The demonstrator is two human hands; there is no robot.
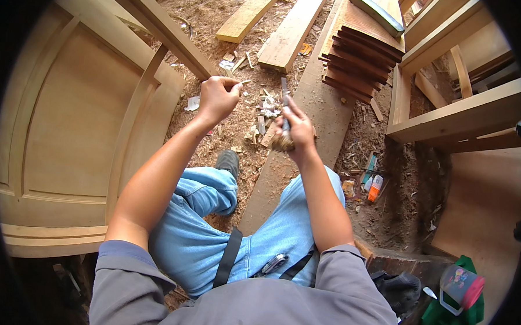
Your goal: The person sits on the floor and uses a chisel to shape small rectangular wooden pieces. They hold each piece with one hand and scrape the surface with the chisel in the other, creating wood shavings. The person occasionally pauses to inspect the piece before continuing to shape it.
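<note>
My left hand (219, 100) is closed in a pinch on a small pale sliver (245, 82), beside the lower end of a long wooden beam (178, 43) on a panelled wooden frame (71, 113). My right hand (294, 129) grips a narrow tool (284, 88) with a flat metal-looking upper part pointing up; a blurred brown bristly shape (283, 143) shows below the fingers, too unclear to name. The two hands are apart, held above the shavings-covered ground.
Loose boards (286, 39) and a plank (332, 119) lie ahead, with stacked dark-edged pieces (355, 65) at their right. Wooden frames (454, 113) stand at right. An orange-and-white bottle (375, 188) lies on the ground; a pink-lidded mug (458, 287) sits on green cloth at lower right.
</note>
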